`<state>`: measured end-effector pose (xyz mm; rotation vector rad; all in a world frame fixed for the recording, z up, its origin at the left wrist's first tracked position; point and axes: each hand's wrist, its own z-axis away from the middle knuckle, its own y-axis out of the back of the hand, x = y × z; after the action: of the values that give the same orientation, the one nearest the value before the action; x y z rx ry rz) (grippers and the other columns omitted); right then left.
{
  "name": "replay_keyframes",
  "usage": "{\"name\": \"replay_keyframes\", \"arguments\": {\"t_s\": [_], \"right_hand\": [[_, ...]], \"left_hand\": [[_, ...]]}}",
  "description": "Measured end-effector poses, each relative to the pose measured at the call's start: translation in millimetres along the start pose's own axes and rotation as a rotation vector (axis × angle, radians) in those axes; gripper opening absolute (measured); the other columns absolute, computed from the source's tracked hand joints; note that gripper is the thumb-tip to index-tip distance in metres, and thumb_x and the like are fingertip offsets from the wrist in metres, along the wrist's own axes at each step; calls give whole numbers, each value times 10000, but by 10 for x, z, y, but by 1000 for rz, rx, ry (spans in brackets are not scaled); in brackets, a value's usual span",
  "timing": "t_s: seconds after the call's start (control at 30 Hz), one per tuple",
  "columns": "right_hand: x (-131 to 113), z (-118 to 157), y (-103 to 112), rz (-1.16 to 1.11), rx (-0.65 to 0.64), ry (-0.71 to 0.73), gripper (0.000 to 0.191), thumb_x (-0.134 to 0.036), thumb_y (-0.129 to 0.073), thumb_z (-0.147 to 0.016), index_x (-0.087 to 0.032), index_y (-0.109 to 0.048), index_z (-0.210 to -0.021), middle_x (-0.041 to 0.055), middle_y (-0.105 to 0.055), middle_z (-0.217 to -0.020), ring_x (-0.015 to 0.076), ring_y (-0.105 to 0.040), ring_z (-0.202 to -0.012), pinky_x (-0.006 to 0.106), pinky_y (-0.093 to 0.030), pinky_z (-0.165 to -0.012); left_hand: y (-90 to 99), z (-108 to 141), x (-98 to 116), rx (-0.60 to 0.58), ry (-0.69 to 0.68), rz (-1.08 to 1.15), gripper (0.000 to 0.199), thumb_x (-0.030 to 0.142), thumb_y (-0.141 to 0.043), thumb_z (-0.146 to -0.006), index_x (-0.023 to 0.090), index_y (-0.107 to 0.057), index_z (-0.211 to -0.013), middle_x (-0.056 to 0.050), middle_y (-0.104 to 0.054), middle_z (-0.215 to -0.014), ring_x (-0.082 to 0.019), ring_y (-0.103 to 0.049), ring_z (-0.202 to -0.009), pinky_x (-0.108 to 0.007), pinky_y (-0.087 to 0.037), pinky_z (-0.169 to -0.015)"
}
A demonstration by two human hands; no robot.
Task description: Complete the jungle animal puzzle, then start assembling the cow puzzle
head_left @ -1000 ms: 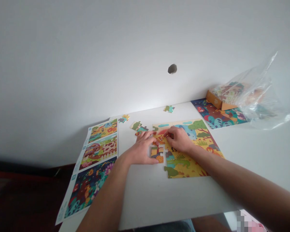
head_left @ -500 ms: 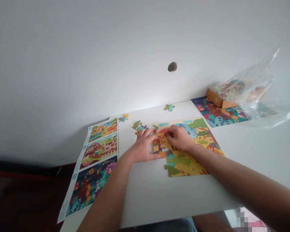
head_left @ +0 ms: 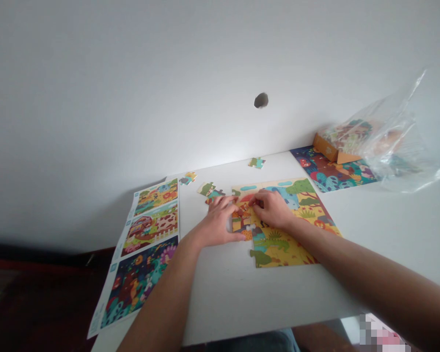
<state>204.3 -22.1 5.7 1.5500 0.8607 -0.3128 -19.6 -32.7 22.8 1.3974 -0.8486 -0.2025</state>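
On the white table [head_left: 220,293] lies a colourful puzzle [head_left: 278,239], flat and mostly joined, with a crocodile at its near side and a blue elephant at its far side. The left hand [head_left: 220,222] rests at the puzzle's left edge; its thumb and fingers are spread apart around the part with the fox [head_left: 243,211]. A small pale gap is visible near the thumb, between this part and the rest. The right hand [head_left: 271,209] is on top of the puzzle with its fingertips brought together close to the fox; I cannot tell whether they pinch something. Some loose pieces [head_left: 210,190] lie just beyond the left hand, and another piece [head_left: 257,163] is farther, near the wall [head_left: 132,98]. At left there is a sheet with three printed pictures [head_left: 152,230]. At far right, an orange box [head_left: 324,146] and a transparent plastic bag [head_left: 396,146] are on a dark picture [head_left: 337,173].
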Motion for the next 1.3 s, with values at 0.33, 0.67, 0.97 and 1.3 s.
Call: {"name": "replay_keyframes", "arguments": {"t_s": [0.33,0.67,0.97,1.3], "right_hand": [[6,1,-7,-11,7,15,234,-133,-528,-762,-205,-742,-821,32,-709,-853,164,-621,-764,261,-434,-758],[18,3,-27,-16,16,15,232,-123,-526,-755,-203,-739,-797,23,-706,-828,147,-600,-708,248,-423,-715],[49,-7,-55,-2,23,25,222,-128,-528,-754,-202,-736,-787,25,-707,-843,147,-609,-730,246,-423,-732],[49,-7,-60,6,17,15,220,-127,-531,-750,-203,-733,-787,26,-707,-832,152,-609,-736,252,-416,-740]], "left_hand": [[100,3,119,-3,88,302,364,414,-781,-722,219,-558,-933,-25,-627,-1004,-212,-563,-971,-348,-457,-904],[156,61,-136,76,296,394,187,358,-633,-844,198,-625,-941,-7,-672,-817,-154,-632,-767,-262,-496,-741],[212,127,-194,22,221,155,297,383,-728,-763,216,-678,-1004,-2,-648,-855,-155,-600,-791,-279,-480,-787],[194,127,-269,32,233,-52,358,480,-789,-706,250,-697,-965,-29,-669,-972,-258,-568,-1035,-395,-400,-955]]}}
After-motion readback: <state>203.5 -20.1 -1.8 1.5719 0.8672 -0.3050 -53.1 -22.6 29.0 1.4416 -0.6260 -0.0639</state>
